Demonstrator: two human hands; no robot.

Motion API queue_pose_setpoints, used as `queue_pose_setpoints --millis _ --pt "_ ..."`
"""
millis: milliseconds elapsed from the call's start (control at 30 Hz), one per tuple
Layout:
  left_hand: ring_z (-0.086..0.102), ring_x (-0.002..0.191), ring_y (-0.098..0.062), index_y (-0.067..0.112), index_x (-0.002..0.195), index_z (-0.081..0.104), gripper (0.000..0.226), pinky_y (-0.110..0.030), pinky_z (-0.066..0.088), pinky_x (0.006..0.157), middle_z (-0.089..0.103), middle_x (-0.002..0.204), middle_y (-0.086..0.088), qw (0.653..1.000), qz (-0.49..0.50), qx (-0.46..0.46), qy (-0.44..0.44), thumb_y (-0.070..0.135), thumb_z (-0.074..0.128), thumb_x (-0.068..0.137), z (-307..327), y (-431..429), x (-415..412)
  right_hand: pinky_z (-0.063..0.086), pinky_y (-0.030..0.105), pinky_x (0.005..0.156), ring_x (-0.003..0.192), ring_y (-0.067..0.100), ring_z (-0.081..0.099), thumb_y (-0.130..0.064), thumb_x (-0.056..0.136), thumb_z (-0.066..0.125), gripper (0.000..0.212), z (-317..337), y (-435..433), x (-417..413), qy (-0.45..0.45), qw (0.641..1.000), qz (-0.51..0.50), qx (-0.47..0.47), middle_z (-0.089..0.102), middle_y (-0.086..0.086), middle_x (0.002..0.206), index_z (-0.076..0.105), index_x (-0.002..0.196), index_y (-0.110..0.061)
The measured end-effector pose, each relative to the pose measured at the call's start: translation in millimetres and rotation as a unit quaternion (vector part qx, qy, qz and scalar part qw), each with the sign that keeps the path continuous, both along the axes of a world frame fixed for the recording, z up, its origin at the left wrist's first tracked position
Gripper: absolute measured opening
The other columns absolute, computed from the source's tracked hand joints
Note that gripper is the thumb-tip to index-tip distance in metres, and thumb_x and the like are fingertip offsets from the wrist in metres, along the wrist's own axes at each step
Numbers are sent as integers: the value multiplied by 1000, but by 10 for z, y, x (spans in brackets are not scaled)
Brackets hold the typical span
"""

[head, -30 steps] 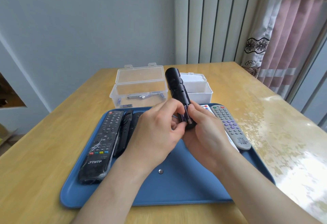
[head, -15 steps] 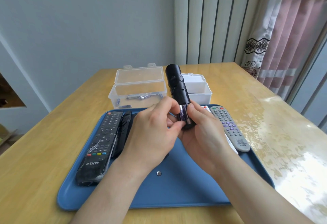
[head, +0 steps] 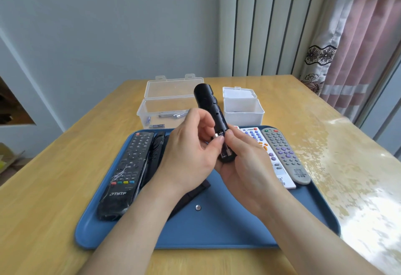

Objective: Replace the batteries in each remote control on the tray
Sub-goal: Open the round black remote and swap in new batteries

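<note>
My right hand (head: 243, 166) grips a slim black remote (head: 208, 103) upright above the blue tray (head: 217, 231), its open battery bay facing me. My left hand (head: 188, 155) pinches a battery (head: 218, 139) at the top of that bay with thumb and fingers. On the tray lie a black THTF remote (head: 128, 172) at the left, another black remote (head: 156, 153) beside it, a white remote (head: 267, 151) and a grey remote (head: 284, 155) at the right. A black battery cover (head: 191, 196) lies under my left wrist.
Behind the tray stand an open clear box (head: 169, 109) with several batteries inside and an open white box (head: 243, 107). A small round coin-like piece (head: 198, 207) lies on the tray. The wooden table (head: 43, 188) ends near a curtain (head: 358, 47) at the right.
My left thumb and fingers have shifted up on the battery bay, and the battery's end now shows between them. The camera has moved closer and a little lower.
</note>
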State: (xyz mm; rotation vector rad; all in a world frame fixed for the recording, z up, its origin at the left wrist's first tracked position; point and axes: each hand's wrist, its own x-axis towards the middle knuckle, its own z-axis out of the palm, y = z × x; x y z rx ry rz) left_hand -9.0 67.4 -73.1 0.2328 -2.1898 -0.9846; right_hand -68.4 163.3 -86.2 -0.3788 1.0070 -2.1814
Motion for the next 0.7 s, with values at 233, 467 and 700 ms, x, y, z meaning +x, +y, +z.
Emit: queue_pose_setpoints --millis 233,467,700 --pt "56 64 -20 27 97 50 33 -32 49 57 55 77 4 994 -31 81 73 12 68 74 -26 91 -2 57 28 69 82 19 69 -6 103 34 34 60 2 32 -46 997 25 -55 70 9 85 66 92 -6" --pt "65 69 -10 26 96 62 35 -20 52 67 63 75 9 989 -50 127 57 -4 69 80 50 126 24 59 32 81 97 26 68 -10 102 42 31 40 18 -35 -5 999 32 -23 66 18 105 55 123 10" --pt "47 83 -7 22 104 67 37 -13 38 79 49 93 6 982 110 -50 143 3 41 86 189 -53 106 59 30 58 54 16 71 -3 83 73 17 463 400 -245 409 873 -120 238 70 8 72 67 96 -13"
